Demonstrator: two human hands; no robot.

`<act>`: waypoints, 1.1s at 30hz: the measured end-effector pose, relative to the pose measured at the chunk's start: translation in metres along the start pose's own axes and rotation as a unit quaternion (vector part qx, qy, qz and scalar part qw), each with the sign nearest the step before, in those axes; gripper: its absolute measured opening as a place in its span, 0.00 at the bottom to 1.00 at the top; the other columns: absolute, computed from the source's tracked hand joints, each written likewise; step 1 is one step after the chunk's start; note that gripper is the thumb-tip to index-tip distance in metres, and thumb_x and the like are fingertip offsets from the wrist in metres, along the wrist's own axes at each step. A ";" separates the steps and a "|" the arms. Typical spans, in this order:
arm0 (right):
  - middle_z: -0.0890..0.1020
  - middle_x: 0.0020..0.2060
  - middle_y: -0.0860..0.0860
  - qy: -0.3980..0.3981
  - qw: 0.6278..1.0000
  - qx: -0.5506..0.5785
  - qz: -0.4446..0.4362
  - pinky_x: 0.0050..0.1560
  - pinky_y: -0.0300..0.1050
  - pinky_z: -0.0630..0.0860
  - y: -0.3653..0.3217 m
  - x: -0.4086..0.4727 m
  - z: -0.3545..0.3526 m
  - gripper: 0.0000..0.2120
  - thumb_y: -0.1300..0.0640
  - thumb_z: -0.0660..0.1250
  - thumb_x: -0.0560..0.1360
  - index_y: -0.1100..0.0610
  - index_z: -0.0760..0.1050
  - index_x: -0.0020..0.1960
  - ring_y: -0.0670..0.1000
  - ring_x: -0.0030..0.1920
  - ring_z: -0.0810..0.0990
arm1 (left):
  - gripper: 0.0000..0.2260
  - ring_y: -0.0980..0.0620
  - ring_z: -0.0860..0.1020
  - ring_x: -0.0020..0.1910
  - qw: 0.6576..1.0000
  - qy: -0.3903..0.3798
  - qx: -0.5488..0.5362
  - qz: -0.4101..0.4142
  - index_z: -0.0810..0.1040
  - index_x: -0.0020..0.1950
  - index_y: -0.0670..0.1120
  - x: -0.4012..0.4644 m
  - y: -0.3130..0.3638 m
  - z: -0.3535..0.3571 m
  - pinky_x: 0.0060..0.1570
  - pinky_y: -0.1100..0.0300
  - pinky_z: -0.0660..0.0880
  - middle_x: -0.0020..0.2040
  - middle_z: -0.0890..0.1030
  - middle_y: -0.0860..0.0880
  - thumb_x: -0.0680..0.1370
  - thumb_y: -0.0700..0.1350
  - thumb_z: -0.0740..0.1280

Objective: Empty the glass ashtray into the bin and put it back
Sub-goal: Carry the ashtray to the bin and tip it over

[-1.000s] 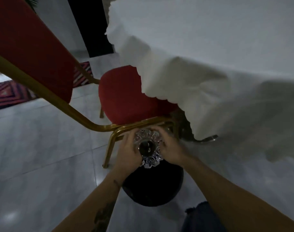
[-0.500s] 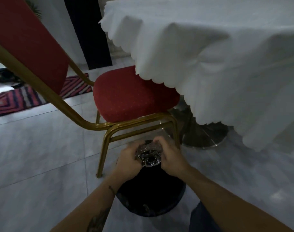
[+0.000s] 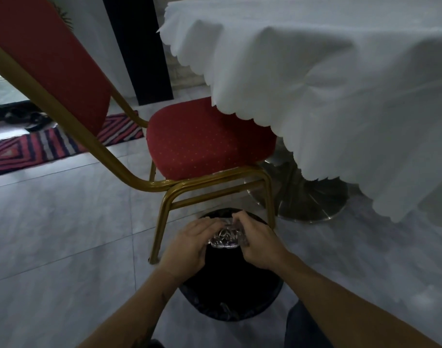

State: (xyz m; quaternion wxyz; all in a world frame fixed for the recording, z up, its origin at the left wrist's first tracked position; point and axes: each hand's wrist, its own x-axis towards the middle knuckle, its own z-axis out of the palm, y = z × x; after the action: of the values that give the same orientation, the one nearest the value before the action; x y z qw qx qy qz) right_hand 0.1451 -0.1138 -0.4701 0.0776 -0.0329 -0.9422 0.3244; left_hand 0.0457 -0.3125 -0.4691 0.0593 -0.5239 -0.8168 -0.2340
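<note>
Both hands hold the cut-glass ashtray [image 3: 226,237] over the round black bin [image 3: 230,305] on the floor. My left hand [image 3: 189,247] grips its left side, and my right hand [image 3: 258,243] grips its right side. The ashtray is tipped over, its patterned underside facing me, directly above the dark opening of the bin. Its contents are hidden from me. The bin has a black liner and stands just in front of the chair's legs.
A red chair with a gold metal frame [image 3: 204,146] stands right behind the bin. To the right is a table under a white scalloped cloth [image 3: 328,84] with a chrome base [image 3: 307,199]. A striped rug [image 3: 39,146] lies at far left on the grey tiles.
The ashtray has turned from facing up toward me to tipped over. Both hands have lowered it closer to the bin's opening, and my view has shifted up and back.
</note>
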 end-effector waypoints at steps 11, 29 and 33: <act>0.69 0.74 0.60 0.003 0.987 -0.127 -0.101 0.68 0.56 0.73 0.009 -0.007 -0.011 0.31 0.64 0.62 0.70 0.59 0.68 0.73 0.62 0.72 0.70 | 0.24 0.46 0.73 0.67 0.996 0.033 0.045 0.074 0.72 0.71 0.47 -0.006 0.000 0.004 0.68 0.54 0.72 0.68 0.76 0.45 0.75 0.37 0.68; 0.72 0.70 0.66 0.033 0.968 -0.168 -0.184 0.62 0.60 0.75 -0.002 0.005 -0.027 0.34 0.72 0.69 0.64 0.62 0.70 0.70 0.68 0.69 0.73 | 0.25 0.45 0.71 0.72 0.989 0.001 0.072 0.126 0.71 0.74 0.42 0.014 -0.022 -0.025 0.70 0.50 0.71 0.73 0.73 0.44 0.76 0.36 0.65; 0.72 0.70 0.66 0.025 0.967 -0.163 -0.193 0.62 0.62 0.76 -0.002 0.011 -0.028 0.34 0.71 0.69 0.65 0.62 0.69 0.70 0.68 0.70 0.72 | 0.26 0.45 0.72 0.71 0.988 0.004 0.076 0.131 0.71 0.74 0.43 0.016 -0.024 -0.030 0.70 0.51 0.71 0.72 0.73 0.44 0.75 0.35 0.66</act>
State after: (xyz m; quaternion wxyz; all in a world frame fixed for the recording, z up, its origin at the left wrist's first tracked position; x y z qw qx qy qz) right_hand 0.1389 -0.0972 -0.4463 0.1554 0.1290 -0.9687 0.1440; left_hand 0.0131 -0.3202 -0.4447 0.1327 -0.6191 -0.7566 -0.1635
